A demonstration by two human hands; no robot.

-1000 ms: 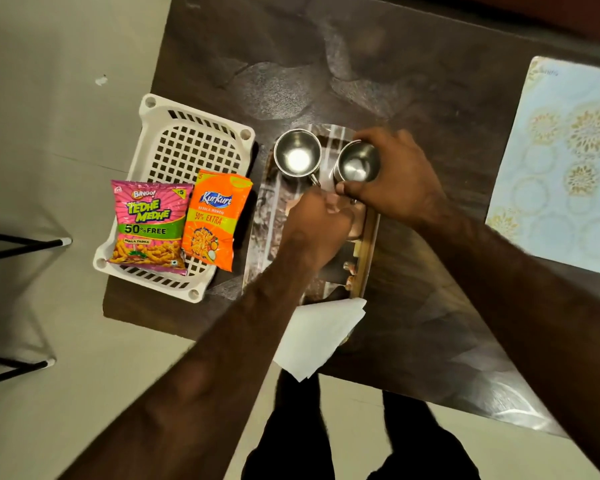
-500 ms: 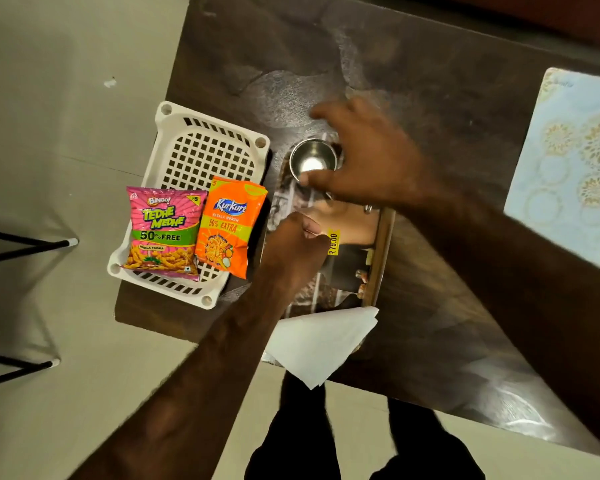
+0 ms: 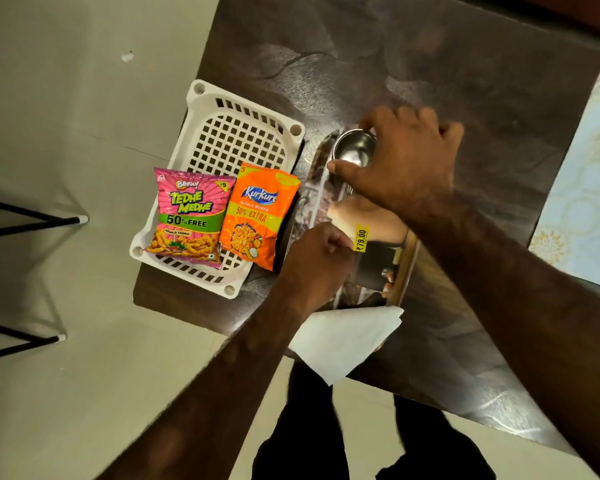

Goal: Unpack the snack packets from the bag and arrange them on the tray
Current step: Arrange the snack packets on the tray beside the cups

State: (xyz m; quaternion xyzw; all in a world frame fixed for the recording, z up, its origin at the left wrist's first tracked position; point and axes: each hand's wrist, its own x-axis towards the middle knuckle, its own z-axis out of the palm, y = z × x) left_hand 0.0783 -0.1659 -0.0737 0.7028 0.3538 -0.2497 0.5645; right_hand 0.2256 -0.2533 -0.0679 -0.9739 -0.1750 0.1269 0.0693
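A folded white paper napkin (image 3: 343,341) lies at the near end of the picture-printed rectangular serving tray (image 3: 374,271). The left hand (image 3: 314,261) sits curled at that tray's left rim; I cannot tell whether it pinches anything. Left of the tray, the pink Bingo snack packet (image 3: 187,216) and the orange Kurkure snack packet (image 3: 257,216) lie on the white slotted plastic basket (image 3: 236,140). At the tray's far end the right hand (image 3: 402,168) grips the shiny round steel cup (image 3: 352,150). It is best lifted straight up, with the tray held steady.

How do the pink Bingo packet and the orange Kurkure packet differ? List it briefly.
The pink Bingo packet reads 50% FREE; the orange Kurkure packet reads 50% EXTRA. The pink Bingo packet sits on the left side of the white tray; the orange Kurkure packet overhangs its right edge. Both lie face up, side by side.
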